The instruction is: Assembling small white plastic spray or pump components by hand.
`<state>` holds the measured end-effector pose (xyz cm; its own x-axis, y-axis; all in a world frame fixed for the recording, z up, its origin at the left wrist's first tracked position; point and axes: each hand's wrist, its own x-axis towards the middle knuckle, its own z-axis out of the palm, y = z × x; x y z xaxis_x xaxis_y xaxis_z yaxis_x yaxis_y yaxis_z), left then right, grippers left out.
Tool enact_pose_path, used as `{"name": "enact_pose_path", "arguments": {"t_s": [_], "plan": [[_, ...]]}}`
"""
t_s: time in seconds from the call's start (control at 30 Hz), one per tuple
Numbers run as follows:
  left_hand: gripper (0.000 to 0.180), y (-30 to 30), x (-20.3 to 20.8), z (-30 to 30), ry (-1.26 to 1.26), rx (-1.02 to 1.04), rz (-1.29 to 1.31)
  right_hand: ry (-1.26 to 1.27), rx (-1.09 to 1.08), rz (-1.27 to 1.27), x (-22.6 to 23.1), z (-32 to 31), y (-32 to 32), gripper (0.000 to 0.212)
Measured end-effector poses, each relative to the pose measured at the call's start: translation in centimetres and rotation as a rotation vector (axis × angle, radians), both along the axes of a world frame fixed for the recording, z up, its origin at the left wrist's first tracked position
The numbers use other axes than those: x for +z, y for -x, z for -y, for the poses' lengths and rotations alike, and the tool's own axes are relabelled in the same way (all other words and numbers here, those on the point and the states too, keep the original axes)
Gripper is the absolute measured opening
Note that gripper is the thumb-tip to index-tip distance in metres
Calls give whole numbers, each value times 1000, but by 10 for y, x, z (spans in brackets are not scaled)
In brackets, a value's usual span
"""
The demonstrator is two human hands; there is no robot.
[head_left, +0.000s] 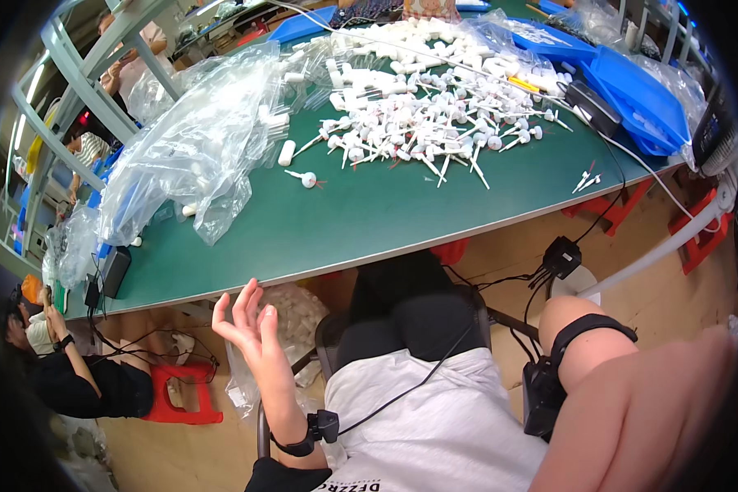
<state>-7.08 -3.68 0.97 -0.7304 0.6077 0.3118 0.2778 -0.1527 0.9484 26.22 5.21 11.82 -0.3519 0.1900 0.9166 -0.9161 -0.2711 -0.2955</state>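
Note:
My left hand point(251, 326) is raised just in front of the near table edge, palm up. Its fingers are loosely curled and apart, with nothing in them. A black strap with a small device point(323, 425) circles that wrist. My right hand point(631, 414) looms large and blurred at the lower right, close to the camera; its fingers cannot be made out. Another black strap point(592, 334) goes round the right arm. On the green table point(303, 238) a heap of small white plastic parts with thin stems point(434, 123) lies spread out. One loose stemmed part point(306, 179) sits nearer the left hand.
Clear plastic bags point(197, 131) cover the table's left side. White cylindrical pieces point(418, 45) are heaped at the back. Blue trays point(635, 94) and a black box point(592, 107) stand on the right. A seated person point(90, 377) is at left by a red stool point(180, 394).

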Motion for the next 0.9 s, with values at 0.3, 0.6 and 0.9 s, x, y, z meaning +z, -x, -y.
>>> {"name": "enact_pose_path", "arguments": {"t_s": [0.3, 0.6, 0.9], "plan": [[54, -2, -1, -2, 26, -2, -22, -7, 16, -20, 9, -8, 12, 17], [54, 0, -2, 0, 9, 9, 0, -30, 40, -43, 10, -3, 19, 19], [54, -1, -6, -2, -18, 7, -12, -84, -41, 21, 37, -2, 16, 19]]}}
